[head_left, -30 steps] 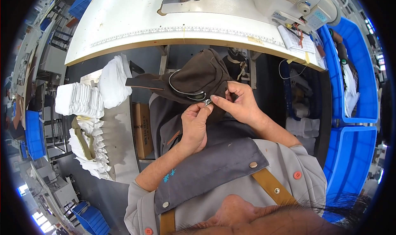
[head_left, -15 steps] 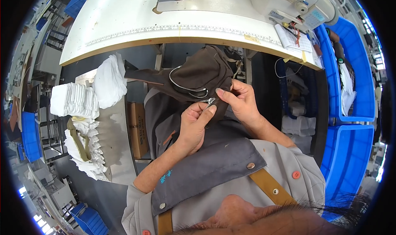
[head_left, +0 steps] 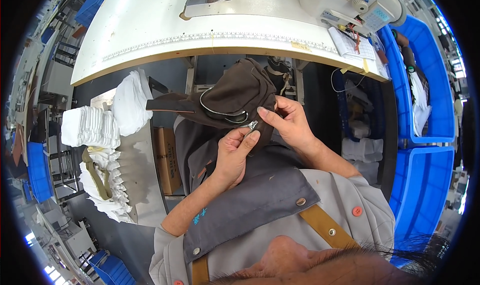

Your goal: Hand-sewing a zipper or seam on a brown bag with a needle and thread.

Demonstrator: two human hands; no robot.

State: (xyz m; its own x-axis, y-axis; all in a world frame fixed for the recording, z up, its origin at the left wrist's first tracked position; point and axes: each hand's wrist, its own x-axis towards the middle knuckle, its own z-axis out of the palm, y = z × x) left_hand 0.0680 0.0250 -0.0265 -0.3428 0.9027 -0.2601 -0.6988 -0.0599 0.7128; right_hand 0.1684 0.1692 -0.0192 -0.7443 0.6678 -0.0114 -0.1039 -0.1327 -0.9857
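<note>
A dark brown fabric bag [head_left: 243,87] rests over my lap, below the table's front edge. Its silver-toothed zipper [head_left: 214,111] curves open across the front, and a strap [head_left: 170,105] sticks out to the left. My left hand [head_left: 234,155] is closed, thumb and fingers pinching the zipper next to its metal slider [head_left: 252,125]. Just to the right, my right hand [head_left: 291,124] grips the bag's edge between thumb and fingers. The fingertips of both hands are partly hidden by the cloth.
Ahead stands a white sewing table [head_left: 150,35] with a sewing machine [head_left: 350,2]. On the left, a metal side table [head_left: 145,185] bears stacked white cloth pieces [head_left: 90,126]. Blue bins [head_left: 425,185] stand at the right. A cardboard box [head_left: 167,160] sits under the side table.
The bag has shifted slightly left, its upper part sagging a little lower. Both hands keep their grips in nearly the same place. The view has moved slightly.
</note>
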